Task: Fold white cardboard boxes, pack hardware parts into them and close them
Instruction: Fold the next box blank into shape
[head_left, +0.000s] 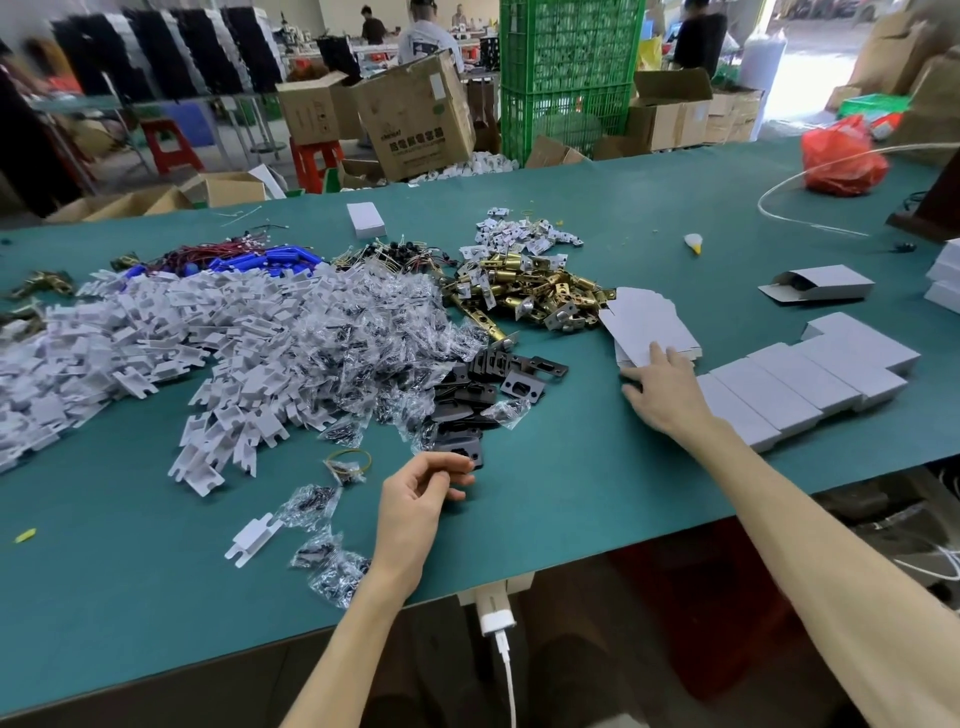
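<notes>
While the fingers of the right hand lie straight and spread on a stack of flat box blanks, the fingers of the left hand curl at the edge of a black plate; whether they pinch it cannot be told. Just right of the blanks a row of closed white boxes lies on the green counter. Beyond the plate lie more black plates, brass latches, bagged screws and white plastic pieces. One folded box lies open-ended farther right.
</notes>
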